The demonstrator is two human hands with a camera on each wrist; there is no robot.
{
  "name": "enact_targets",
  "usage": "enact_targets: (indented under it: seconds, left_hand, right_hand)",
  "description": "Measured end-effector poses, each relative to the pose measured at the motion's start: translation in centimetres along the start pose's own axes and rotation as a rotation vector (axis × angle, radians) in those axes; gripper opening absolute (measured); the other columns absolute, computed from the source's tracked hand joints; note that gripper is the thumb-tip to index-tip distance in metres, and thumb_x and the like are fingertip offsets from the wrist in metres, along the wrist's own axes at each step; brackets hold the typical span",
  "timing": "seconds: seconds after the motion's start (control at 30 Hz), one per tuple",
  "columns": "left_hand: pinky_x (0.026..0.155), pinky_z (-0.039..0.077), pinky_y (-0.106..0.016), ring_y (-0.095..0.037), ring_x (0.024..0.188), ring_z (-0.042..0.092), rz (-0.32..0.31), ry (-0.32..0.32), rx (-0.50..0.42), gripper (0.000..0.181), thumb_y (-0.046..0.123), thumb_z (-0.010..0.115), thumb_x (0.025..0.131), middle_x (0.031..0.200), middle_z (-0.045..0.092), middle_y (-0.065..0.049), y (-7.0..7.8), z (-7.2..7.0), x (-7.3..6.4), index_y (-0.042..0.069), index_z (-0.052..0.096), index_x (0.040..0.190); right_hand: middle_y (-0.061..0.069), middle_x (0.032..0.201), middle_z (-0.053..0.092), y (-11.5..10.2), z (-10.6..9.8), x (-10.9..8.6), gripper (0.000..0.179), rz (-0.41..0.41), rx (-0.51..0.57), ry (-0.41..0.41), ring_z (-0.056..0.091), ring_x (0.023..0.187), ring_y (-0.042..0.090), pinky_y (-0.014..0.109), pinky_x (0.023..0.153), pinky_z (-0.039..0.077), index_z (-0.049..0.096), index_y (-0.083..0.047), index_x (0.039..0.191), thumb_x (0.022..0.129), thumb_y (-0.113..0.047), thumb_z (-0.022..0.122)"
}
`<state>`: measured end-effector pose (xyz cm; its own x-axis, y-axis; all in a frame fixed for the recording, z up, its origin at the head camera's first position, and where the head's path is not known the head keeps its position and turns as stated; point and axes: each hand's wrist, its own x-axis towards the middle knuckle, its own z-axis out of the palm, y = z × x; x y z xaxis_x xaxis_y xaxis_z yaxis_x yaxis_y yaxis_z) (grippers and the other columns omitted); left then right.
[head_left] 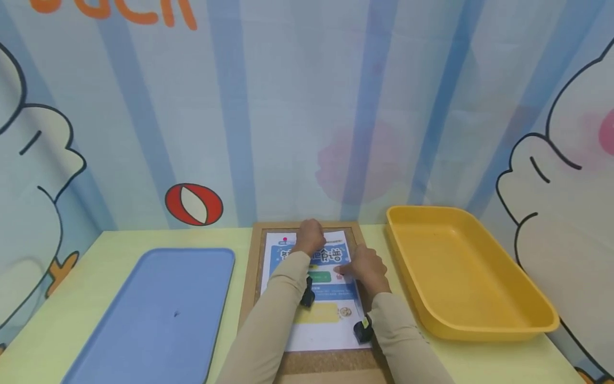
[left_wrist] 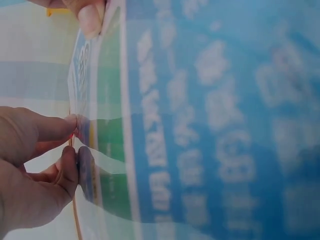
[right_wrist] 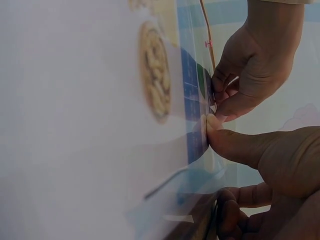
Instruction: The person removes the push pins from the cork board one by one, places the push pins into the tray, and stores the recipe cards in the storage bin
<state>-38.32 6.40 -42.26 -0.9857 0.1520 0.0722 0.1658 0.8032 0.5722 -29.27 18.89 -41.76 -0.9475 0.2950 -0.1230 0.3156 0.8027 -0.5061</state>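
Pressing the sheet (head_left: 328, 337): right hand (head_left: 368, 268), thumb straight on it, spread apart from bent fingers at the board's (head_left: 326, 365) right edge. Left hand (head_left: 309, 237) at the sheet's upper part, fingertips drawn together; can't tell if they pinch anything. Sheet lies on the board, pink pin (head_left: 285, 239) near its top left. Board sits between blue tray (head_left: 163, 293) left and yellow bin (head_left: 460, 266) right, all on the table (head_left: 117, 256).

Pale yellow table (head_left: 489, 364); on it a blue tray (head_left: 168, 298), a wood-framed corkboard (head_left: 331, 362), a yellow bin (head_left: 455, 266)
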Motion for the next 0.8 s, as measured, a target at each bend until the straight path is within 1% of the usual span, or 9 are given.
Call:
enact_targets:
  seconds: [0.1, 0.23, 0.4, 0.5, 0.6, 0.7, 0.8]
  left_hand:
    - [0.076, 0.055, -0.036, -0.024, 0.078, 0.065, -0.032, -0.007, -0.022, 0.003, 0.002, 0.072, 0.084, 0.083, 0.071, -0.011, -0.14, 0.05, 0.15, 0.002, 0.072, 0.081]
    - [0.073, 0.054, -0.035, -0.021, 0.074, 0.062, -0.065, -0.029, -0.052, 0.005, 0.005, 0.074, 0.086, 0.081, 0.069, -0.009, -0.29, 0.12, 0.30, 0.003, 0.070, 0.083]
    - [0.071, 0.050, -0.033, -0.020, 0.073, 0.057, -0.077, -0.062, -0.063, 0.009, 0.010, 0.070, 0.091, 0.080, 0.065, -0.008, -0.26, 0.10, 0.49, 0.002, 0.068, 0.087]
    - [0.072, 0.049, -0.034, -0.020, 0.074, 0.055, -0.070, -0.075, -0.040, 0.008, 0.009, 0.067, 0.092, 0.083, 0.063, -0.009, -0.24, 0.11, 0.63, 0.001, 0.067, 0.092]
    - [0.073, 0.050, -0.036, -0.021, 0.076, 0.055, -0.044, -0.089, -0.011, 0.011, 0.008, 0.064, 0.094, 0.088, 0.064, -0.011, -0.20, 0.15, 0.74, -0.001, 0.066, 0.100]
    - [0.077, 0.052, -0.038, -0.022, 0.079, 0.057, -0.020, -0.103, 0.015, 0.014, 0.008, 0.061, 0.095, 0.093, 0.065, -0.013, -0.21, 0.19, 0.83, -0.001, 0.064, 0.105]
    - [0.082, 0.053, -0.040, -0.024, 0.084, 0.060, -0.003, -0.114, 0.035, 0.015, 0.007, 0.060, 0.096, 0.097, 0.066, -0.014, -0.21, 0.26, 0.91, -0.001, 0.064, 0.107]
  right_hand:
    - [0.015, 0.095, 0.067, -0.07, -0.03, -0.17, 0.052, -0.004, 0.007, -0.006, 0.063, 0.083, 0.031, 0.047, 0.080, 0.050, 0.062, -0.001, 0.112, 0.077, -0.031, 0.086]
    - [0.015, 0.094, 0.067, -0.15, -0.10, -0.39, 0.051, -0.007, 0.013, -0.010, 0.062, 0.082, 0.030, 0.046, 0.078, 0.050, 0.062, -0.001, 0.112, 0.077, -0.030, 0.086]
    - [0.015, 0.095, 0.066, -0.24, -0.21, -0.49, 0.050, 0.005, 0.013, -0.011, 0.061, 0.083, 0.029, 0.045, 0.078, 0.049, 0.061, -0.001, 0.112, 0.078, -0.029, 0.085]
    - [0.015, 0.096, 0.066, -0.30, -0.29, -0.50, 0.051, 0.003, 0.014, -0.011, 0.062, 0.083, 0.029, 0.046, 0.079, 0.050, 0.061, -0.001, 0.113, 0.078, -0.029, 0.085]
    - [0.015, 0.096, 0.067, -0.35, -0.38, -0.52, 0.051, 0.000, 0.013, -0.010, 0.062, 0.083, 0.030, 0.047, 0.080, 0.050, 0.061, 0.000, 0.114, 0.078, -0.029, 0.085]
    - [0.015, 0.096, 0.067, -0.37, -0.41, -0.56, 0.051, -0.002, 0.009, -0.011, 0.062, 0.083, 0.030, 0.047, 0.080, 0.050, 0.061, 0.000, 0.113, 0.078, -0.029, 0.085]
    - [0.016, 0.096, 0.067, -0.33, -0.36, -0.58, 0.051, 0.001, 0.008, -0.011, 0.062, 0.083, 0.030, 0.047, 0.080, 0.050, 0.061, 0.000, 0.113, 0.078, -0.029, 0.085]
